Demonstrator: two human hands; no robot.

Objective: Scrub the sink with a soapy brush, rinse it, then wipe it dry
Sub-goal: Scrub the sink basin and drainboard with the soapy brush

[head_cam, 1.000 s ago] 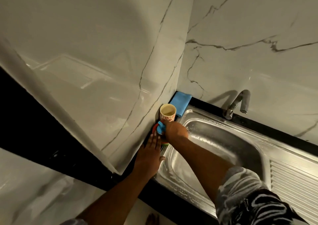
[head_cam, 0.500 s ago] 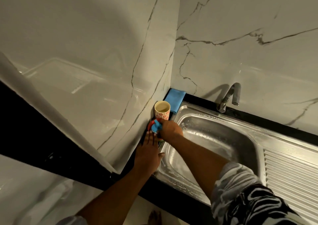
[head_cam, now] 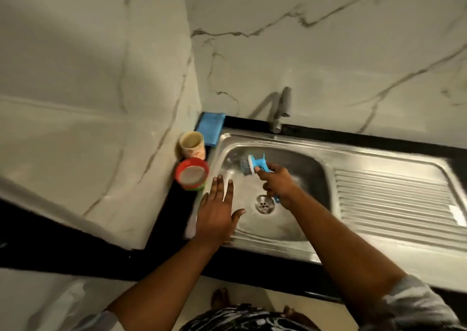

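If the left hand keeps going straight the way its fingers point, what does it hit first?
Probably the sink basin's far-left wall: the left hand, open and flat, points up-frame between the red-rimmed container and the brush. Its height above the basin is unclear.

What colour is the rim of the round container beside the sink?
Red, seen in the head view: the round container by the sink.

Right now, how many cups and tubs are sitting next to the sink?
2. A patterned cup stands in the corner by the wall, in front of the blue cloth. A red-rimmed tub sits just in front of it, beside the sink. None seem hidden.
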